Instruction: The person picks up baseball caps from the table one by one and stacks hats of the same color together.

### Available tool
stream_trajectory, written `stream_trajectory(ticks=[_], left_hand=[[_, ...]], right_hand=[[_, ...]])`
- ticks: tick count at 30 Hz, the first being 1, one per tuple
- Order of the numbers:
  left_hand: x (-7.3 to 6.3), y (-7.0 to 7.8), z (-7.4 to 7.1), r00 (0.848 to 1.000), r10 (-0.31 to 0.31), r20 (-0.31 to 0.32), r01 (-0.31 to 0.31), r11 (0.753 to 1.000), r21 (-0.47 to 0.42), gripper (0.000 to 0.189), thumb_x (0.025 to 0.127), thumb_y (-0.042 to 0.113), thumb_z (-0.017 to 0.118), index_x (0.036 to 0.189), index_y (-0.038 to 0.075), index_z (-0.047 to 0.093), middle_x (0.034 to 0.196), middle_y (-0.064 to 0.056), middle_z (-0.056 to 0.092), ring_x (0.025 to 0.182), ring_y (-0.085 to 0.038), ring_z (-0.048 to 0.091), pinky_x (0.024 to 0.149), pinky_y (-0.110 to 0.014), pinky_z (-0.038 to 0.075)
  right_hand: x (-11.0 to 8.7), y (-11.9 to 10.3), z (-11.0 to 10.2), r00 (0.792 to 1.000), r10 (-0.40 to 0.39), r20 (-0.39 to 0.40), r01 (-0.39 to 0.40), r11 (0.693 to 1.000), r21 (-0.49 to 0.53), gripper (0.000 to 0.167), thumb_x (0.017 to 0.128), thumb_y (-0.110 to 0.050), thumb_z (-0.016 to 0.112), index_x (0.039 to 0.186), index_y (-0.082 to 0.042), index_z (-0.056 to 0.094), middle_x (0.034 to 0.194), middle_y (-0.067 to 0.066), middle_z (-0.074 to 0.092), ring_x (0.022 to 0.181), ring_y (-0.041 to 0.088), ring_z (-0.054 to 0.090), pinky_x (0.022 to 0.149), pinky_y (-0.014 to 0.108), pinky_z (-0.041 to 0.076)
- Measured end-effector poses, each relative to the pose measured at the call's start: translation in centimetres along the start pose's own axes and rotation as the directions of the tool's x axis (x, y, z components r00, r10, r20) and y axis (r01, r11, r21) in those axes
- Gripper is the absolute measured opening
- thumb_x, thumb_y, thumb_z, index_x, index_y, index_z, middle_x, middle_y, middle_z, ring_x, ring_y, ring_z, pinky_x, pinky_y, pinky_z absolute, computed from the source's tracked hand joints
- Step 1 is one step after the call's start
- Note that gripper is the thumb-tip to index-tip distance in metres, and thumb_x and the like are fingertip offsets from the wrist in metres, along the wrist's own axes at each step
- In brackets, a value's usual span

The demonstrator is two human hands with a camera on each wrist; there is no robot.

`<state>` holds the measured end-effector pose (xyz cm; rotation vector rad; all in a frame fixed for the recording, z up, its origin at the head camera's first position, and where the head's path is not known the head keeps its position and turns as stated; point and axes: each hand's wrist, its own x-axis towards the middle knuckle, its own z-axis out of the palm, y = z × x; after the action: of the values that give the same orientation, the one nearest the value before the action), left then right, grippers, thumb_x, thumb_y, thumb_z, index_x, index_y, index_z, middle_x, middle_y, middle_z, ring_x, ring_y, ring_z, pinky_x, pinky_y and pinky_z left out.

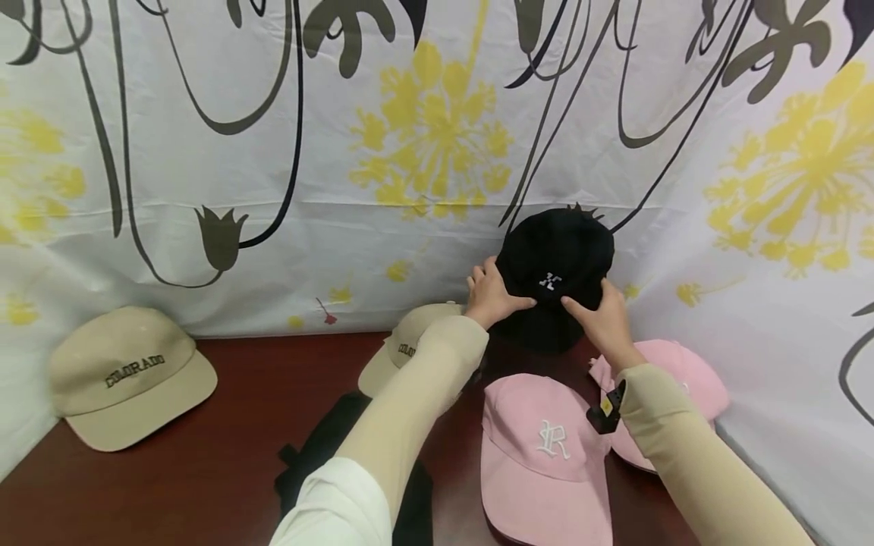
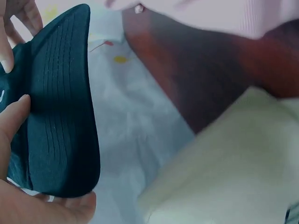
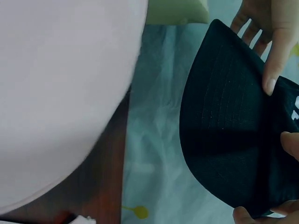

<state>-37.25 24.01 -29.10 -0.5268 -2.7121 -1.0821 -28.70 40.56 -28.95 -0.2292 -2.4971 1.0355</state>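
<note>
Both hands hold a black baseball cap (image 1: 556, 254) with a small white emblem, close to the cloth at the back right of the table. My left hand (image 1: 493, 294) grips its left side and my right hand (image 1: 604, 318) its right side. Both thumbs lie on the front where crown meets brim, with the other fingers around the edges. In the left wrist view the brim (image 2: 65, 107) shows stitched rows. The right wrist view has the brim (image 3: 224, 121) pointing left, a thumb at its inner edge. Below the hands lies a pink cap (image 1: 536, 447) with a white letter R.
Another pink cap (image 1: 672, 379) sits under the right forearm. One beige COLORADO cap (image 1: 133, 379) rests at the far left; a second beige cap (image 1: 410, 337) is partly behind the left arm. A black item (image 1: 328, 447) lies beneath that arm. Patterned cloth (image 1: 437, 250) walls the dark red table (image 1: 225, 470).
</note>
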Motion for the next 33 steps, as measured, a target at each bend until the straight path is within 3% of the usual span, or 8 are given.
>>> stream_trajectory(ticks=[6, 13, 21, 28, 33], left_hand=[[-0.6, -0.9, -3.5, 0.999, 0.031, 0.041, -0.031, 0.999, -0.013, 0.083, 0.075, 0.045, 0.072, 0.136, 0.008, 0.03, 0.127, -0.013, 0.04, 0.114, -0.026, 0.043, 0.091, -0.035, 0.039], [-1.5, -2.7, -7.1, 0.996, 0.062, 0.06, -0.066, 0.995, 0.07, 0.086, 0.078, 0.047, 0.068, 0.142, 0.011, 0.022, 0.131, -0.014, 0.04, 0.11, -0.027, 0.049, 0.087, -0.036, 0.042], [-3.7, -5.1, -10.7, 0.997, 0.044, 0.062, -0.052, 0.989, 0.138, 0.095, 0.079, 0.05, 0.065, 0.146, 0.01, 0.012, 0.141, -0.015, 0.033, 0.116, -0.029, 0.047, 0.09, -0.039, 0.041], [-6.5, -7.3, -14.3, 0.998, 0.025, 0.05, -0.034, 0.98, 0.196, 0.105, 0.077, 0.056, 0.064, 0.148, 0.013, 0.001, 0.142, -0.015, 0.033, 0.11, -0.032, 0.051, 0.082, -0.043, 0.045], [-9.3, -8.9, -16.7, 1.0, 0.021, 0.012, -0.023, 0.983, 0.18, 0.105, 0.076, 0.056, 0.065, 0.148, 0.011, 0.003, 0.142, -0.014, 0.034, 0.116, -0.029, 0.048, 0.088, -0.044, 0.042]], right_hand=[[0.1, -1.3, 0.6, 0.998, -0.066, -0.015, 0.065, 0.998, -0.018, 0.08, 0.088, -0.03, 0.06, 0.138, 0.015, 0.017, 0.138, 0.036, 0.023, 0.128, 0.046, 0.022, 0.102, 0.054, 0.02], [-0.1, -3.3, 2.5, 0.982, -0.184, -0.046, 0.185, 0.982, 0.028, 0.067, 0.086, -0.027, 0.064, 0.133, 0.011, 0.034, 0.129, 0.032, 0.037, 0.121, 0.044, 0.033, 0.097, 0.054, 0.027], [-1.0, -6.4, 4.6, 0.978, -0.208, 0.008, 0.206, 0.975, 0.083, 0.072, 0.087, -0.029, 0.062, 0.138, 0.009, 0.027, 0.133, 0.032, 0.031, 0.111, 0.043, 0.039, 0.094, 0.053, 0.03], [-2.2, -9.1, 7.0, 0.965, -0.261, 0.03, 0.255, 0.956, 0.148, 0.072, 0.086, -0.03, 0.063, 0.141, 0.002, 0.028, 0.135, 0.026, 0.032, 0.111, 0.041, 0.038, 0.093, 0.052, 0.031], [-3.6, -11.1, 8.5, 0.951, -0.304, 0.062, 0.288, 0.94, 0.182, 0.074, 0.086, -0.032, 0.064, 0.142, 0.001, 0.027, 0.137, 0.025, 0.03, 0.115, 0.041, 0.037, 0.094, 0.053, 0.031]])
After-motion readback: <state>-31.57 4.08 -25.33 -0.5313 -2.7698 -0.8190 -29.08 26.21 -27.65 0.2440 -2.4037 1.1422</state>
